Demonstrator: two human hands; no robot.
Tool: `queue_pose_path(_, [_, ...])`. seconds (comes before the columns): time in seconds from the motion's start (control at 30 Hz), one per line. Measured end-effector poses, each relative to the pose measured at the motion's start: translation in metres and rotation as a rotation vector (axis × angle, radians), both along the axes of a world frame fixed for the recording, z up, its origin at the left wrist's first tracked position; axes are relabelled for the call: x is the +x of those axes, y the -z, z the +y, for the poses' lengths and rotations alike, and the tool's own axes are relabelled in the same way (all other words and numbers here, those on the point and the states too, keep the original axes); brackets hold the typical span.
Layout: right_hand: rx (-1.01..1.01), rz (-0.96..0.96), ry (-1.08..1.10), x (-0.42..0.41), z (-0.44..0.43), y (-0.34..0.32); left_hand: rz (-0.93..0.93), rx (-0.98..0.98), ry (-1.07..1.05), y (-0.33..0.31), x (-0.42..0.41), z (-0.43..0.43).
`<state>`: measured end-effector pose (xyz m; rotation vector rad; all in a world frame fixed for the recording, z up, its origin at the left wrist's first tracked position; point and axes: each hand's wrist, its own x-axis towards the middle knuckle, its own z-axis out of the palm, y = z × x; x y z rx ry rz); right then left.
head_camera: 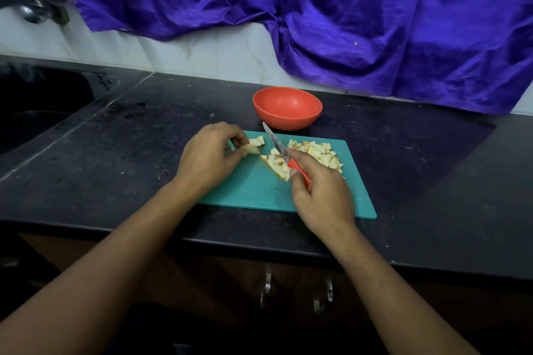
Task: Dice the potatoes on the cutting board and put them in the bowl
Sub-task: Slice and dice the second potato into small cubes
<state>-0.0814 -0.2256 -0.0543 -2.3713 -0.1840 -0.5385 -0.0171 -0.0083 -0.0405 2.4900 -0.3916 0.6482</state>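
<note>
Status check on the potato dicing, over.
Left hand pinches a pale potato piece; right hand grips the red-handled knife. Diced potato cubes heaped on the teal cutting board, none seen in the round red bowl. Nothing blocking the bowl.

The teal cutting board [259, 190] lies flat on the black counter [115, 181]. Diced potatoes [314, 153], pale cubes with brown skin edges, are heaped across its far right part. At its far left the left hand [207, 155] pinches a potato piece [251, 149], half hidden by fingers, perhaps a wedge. The red-handled knife [275, 143], held in the right hand [323, 196], slants between them. The orange-red bowl [287, 108] stands upright just beyond the board.
</note>
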Motion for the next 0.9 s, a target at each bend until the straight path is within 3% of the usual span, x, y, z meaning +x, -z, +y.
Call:
queue_pose_path(0.2, [-0.053, 0.002, -0.004, -0.001, 0.002, -0.001, 0.017, 0.074, 0.046, 0.012, -0.038, 0.016])
queue_pose_path(0.6, [-0.133, 0.015, 0.007, -0.007, 0.007, -0.005, 0.080, 0.070, 0.039, 0.013, -0.036, 0.010])
queue_pose_path(0.9, [-0.147, 0.066, 0.022, -0.016, 0.012, -0.012, 0.172, -0.043, 0.084, 0.013, -0.046, 0.025])
